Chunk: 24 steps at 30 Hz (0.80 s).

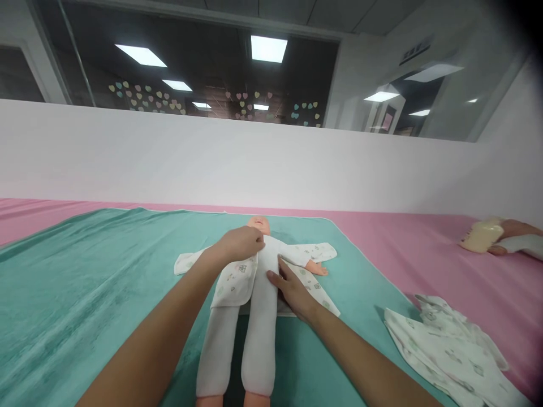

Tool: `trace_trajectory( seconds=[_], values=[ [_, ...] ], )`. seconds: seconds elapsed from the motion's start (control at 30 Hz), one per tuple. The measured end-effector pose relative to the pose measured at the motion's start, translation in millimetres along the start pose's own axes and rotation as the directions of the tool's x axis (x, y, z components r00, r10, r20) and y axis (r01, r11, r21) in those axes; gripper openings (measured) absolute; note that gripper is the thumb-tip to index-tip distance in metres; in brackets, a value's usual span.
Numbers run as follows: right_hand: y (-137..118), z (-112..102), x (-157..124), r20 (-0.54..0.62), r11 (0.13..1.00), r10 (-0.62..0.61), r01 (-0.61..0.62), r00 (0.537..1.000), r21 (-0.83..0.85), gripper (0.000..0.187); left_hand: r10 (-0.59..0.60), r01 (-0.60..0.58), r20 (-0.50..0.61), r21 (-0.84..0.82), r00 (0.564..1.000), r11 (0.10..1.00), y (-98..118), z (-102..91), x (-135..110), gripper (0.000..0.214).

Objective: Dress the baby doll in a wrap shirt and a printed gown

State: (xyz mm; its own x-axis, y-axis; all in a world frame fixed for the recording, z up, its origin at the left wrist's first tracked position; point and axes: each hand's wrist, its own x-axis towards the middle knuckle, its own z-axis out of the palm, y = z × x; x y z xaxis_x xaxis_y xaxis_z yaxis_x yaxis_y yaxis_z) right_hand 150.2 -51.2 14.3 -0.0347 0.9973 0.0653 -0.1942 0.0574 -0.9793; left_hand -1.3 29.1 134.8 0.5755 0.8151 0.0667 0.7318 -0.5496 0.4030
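Observation:
A baby doll [259, 225] in white clothes lies on its back on a teal towel [85, 282], head away from me. An open patterned jacket [235, 280] is spread under its body, sleeves out to both sides. My left hand [240, 244] is closed in a pinch on the jacket's left flap near the doll's chest. My right hand [292, 288] lies flat with fingers stretched out on the jacket's right flap, beside the doll's waist. The doll's white-trousered legs [257, 345] stretch toward me.
The towel covers a pink surface [424, 249] that ends at a white wall. A folded patterned garment [445, 350] lies at the right. At the far right a cream bottle [481, 236] rests next to another doll or person's arm [515, 237].

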Motion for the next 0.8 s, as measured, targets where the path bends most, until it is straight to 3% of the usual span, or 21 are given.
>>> trace_trajectory(
  seconds=[0.07,0.1,0.2,0.33,0.57,0.8],
  values=[
    [2.5,-1.5,1.5,0.004,1.000,-0.001,0.001,1.000,-0.003,0.080,-0.014,0.023,-0.146,0.058,0.989,0.998,-5.9,2.6,5.8,0.027],
    [3.9,-2.4,2.1,0.004,1.000,-0.002,0.003,1.000,-0.005,0.080,-0.020,0.035,-0.163,0.089,0.986,0.995,-8.4,3.8,7.7,0.027],
    [6.2,-4.0,3.3,0.008,1.000,0.000,0.000,1.000,0.002,0.081,-0.055,0.061,-0.051,0.116,0.997,0.991,-12.8,6.2,8.4,0.027],
    [3.7,-2.0,2.8,0.019,1.000,-0.011,0.010,1.000,0.016,0.081,-0.042,0.044,0.079,-0.027,0.996,0.999,-12.4,9.1,5.1,0.037],
    [2.8,-1.5,1.5,0.012,1.000,-0.025,0.025,1.000,-0.012,0.081,0.114,-0.115,-0.015,-0.127,0.993,0.985,-17.0,20.7,13.3,0.045],
    [11.9,-6.8,4.8,-0.009,1.000,-0.004,0.004,1.000,-0.019,0.083,0.052,-0.082,-0.124,-0.259,0.991,0.962,-20.5,23.6,19.4,0.047]
  ],
)
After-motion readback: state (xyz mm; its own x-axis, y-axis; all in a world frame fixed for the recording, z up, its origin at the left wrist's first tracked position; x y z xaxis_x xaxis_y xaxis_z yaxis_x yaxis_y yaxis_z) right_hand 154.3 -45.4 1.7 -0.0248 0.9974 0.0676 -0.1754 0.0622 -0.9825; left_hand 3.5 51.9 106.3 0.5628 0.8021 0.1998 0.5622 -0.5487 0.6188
